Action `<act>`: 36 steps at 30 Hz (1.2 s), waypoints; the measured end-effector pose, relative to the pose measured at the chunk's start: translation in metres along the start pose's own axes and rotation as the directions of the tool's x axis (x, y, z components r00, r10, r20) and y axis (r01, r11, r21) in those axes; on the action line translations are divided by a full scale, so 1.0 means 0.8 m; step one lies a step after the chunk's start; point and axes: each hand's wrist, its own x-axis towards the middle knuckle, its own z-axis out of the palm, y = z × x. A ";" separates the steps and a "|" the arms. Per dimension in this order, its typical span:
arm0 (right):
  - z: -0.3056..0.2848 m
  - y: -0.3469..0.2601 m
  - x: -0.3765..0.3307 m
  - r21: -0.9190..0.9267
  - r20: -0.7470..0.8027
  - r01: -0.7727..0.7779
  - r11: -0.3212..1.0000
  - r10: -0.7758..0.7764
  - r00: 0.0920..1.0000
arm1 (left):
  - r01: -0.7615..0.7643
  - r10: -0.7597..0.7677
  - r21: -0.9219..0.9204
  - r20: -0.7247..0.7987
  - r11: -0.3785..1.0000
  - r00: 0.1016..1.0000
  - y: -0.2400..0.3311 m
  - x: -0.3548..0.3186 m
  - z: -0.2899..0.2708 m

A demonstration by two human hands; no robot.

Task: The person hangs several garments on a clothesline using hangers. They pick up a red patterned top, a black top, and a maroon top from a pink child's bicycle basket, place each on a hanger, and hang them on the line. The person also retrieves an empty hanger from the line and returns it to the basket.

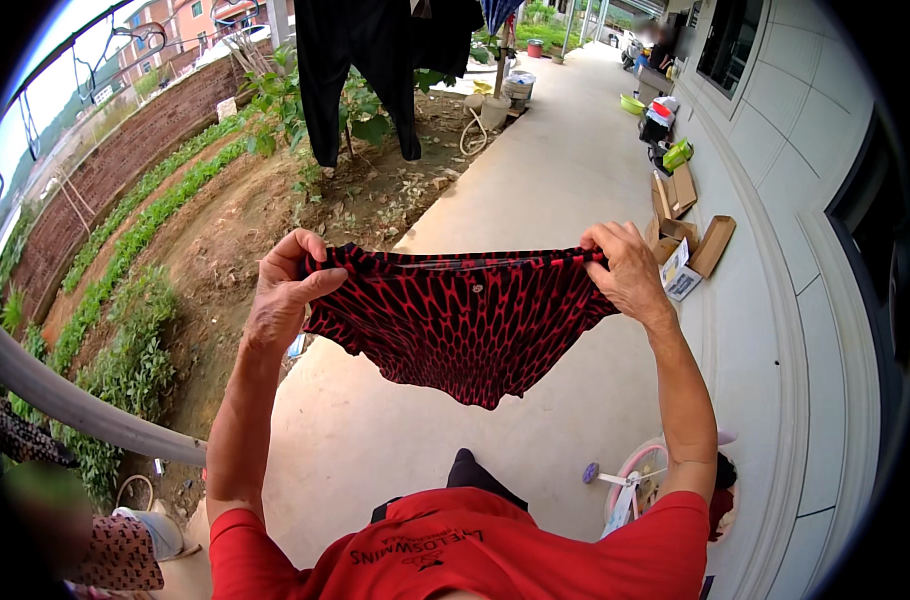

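Observation:
Stretched out in front of me is a pair of black underpants [465, 325] with a red net-like pattern and a small pale mark below the waistband. My left hand [293, 285] pinches one end of the waistband between thumb and fingers. At the opposite end, my right hand [630, 268] grips the waistband with its fingers curled over the edge. Both arms reach forward, and the cloth hangs down between them, its lower edge free. Ahead and slightly left, dark trousers [350, 80] hang above the garden edge.
Empty hangers [140, 38] hang at the upper left. A grey pole [85, 405] crosses the lower left, near a white bucket [160, 532]. Cardboard boxes [680, 190] line the wall at right. A child's bicycle [640, 475] stands by my right elbow. Another person [663, 48] is far back.

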 end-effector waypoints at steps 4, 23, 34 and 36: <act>0.034 0.012 0.032 0.438 0.143 -0.158 0.885 0.104 0.984 | 0.119 -0.047 0.447 -0.167 0.887 0.985 0.009 0.009 -0.013; 0.181 0.068 0.168 0.863 0.052 -0.083 0.499 0.077 0.996 | 0.262 -0.161 0.328 -0.304 0.908 0.939 -0.095 0.095 -0.098; 0.206 0.055 0.184 0.535 0.138 0.004 0.845 -0.092 0.986 | 0.500 -0.442 0.296 -0.242 0.814 0.864 -0.105 0.095 -0.119; 0.208 0.050 0.175 0.531 0.191 -0.007 0.847 -0.112 0.975 | 0.435 -0.385 0.260 -0.225 0.862 0.895 -0.104 0.091 -0.129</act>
